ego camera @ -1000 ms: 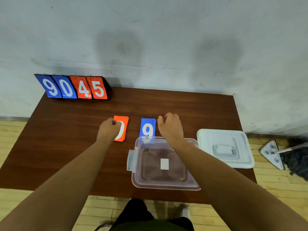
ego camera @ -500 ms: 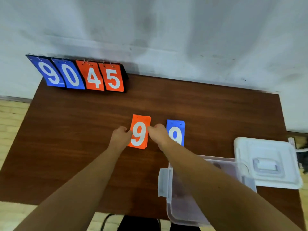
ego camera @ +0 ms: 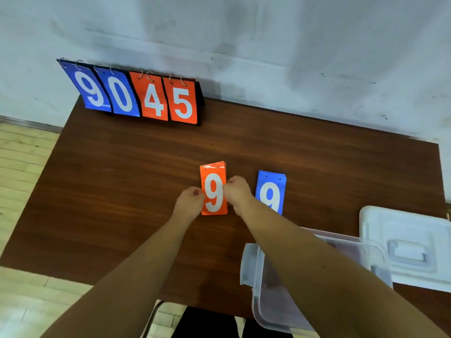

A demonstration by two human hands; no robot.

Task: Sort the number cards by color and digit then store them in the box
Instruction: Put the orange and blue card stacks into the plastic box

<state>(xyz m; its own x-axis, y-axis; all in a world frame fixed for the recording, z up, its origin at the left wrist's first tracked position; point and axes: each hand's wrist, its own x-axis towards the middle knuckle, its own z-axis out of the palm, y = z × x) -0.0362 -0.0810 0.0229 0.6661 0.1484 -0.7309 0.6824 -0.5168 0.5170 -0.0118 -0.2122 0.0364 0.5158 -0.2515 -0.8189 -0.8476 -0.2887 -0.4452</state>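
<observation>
At about ten o'clock on the brown table [ego camera: 122, 191], against the wall, stands a flip scoreboard [ego camera: 136, 93]. Its ring-hung cards read, left to right, blue 9, blue 0, orange 4, orange 5.

Near the middle of the table the left hand [ego camera: 190, 203] sits at nine o'clock of the orange card stack [ego camera: 214, 191]. Its fingers are curled in and the fingertips pinch the stack's left long edge. The stack's top card shows a white 9, upright to the person, with two small punched holes at its twelve o'clock end. The right hand [ego camera: 238, 193] is at three o'clock of the same stack, fingers likewise curled, gripping the right long edge. So both hands are clamped on the orange stack from opposite sides, with only the width of the cards between them. Whether the stack lies on the wood or is raised a little off it cannot be told.

Just beside the right hand, at its three o'clock, the blue card stack [ego camera: 271, 193] lies flat on the table, not touched by either hand. It also shows a white 9, and the right wrist hides its lower left corner.

At five o'clock of the table the clear plastic box [ego camera: 268, 308] stands open at the near edge, with the right forearm passing over it. Its white lid [ego camera: 415, 230] lies at four o'clock, just beside the box.
</observation>
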